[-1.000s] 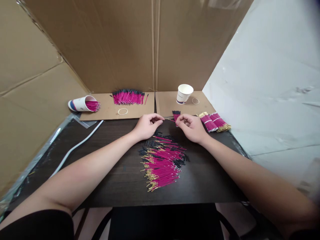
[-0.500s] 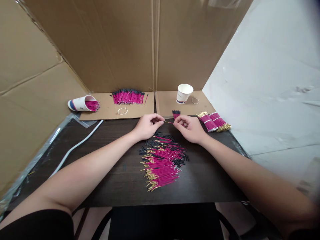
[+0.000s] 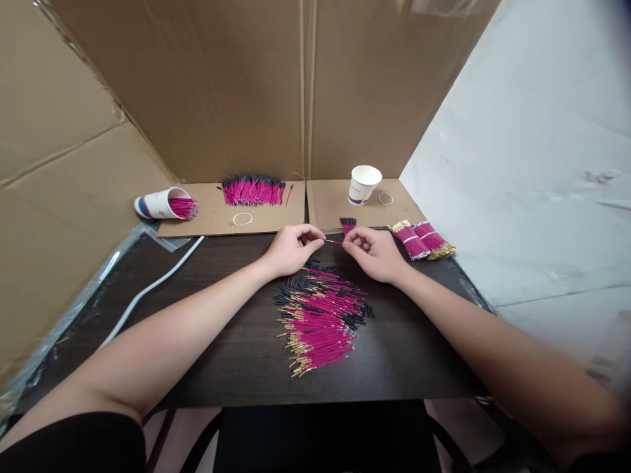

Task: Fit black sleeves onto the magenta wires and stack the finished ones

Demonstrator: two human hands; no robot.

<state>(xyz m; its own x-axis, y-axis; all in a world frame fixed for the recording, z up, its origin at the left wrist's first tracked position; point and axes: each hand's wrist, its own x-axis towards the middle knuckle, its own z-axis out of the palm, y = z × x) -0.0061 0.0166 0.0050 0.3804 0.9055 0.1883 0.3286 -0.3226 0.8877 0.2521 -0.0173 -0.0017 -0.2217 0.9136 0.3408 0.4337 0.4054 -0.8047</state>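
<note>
My left hand (image 3: 290, 248) and my right hand (image 3: 373, 251) meet above the far middle of a dark table (image 3: 227, 355), both pinched. A single pink wire (image 3: 334, 242) with a gold tip spans the gap between their fingertips. My right hand also grips a small bundle of pink wires with black ends (image 3: 348, 225), which sticks out behind it. Just below the hands lies a loose pile of pink gold-tipped wires (image 3: 320, 322) mixed with small black sleeves (image 3: 296, 282).
Cardboard walls enclose the back and left. On cardboard flaps at the back lie a row of finished pink wires (image 3: 253, 191), a tipped paper cup (image 3: 162, 204) with wires, two rubber bands, an upright paper cup (image 3: 364, 184). Banded bundles (image 3: 422, 240) lie right. A white cable (image 3: 148, 289) runs left.
My right hand shifted slightly left toward my left hand, and the single wire now bridges the two pinches. The arms and the pile stay where they were.
</note>
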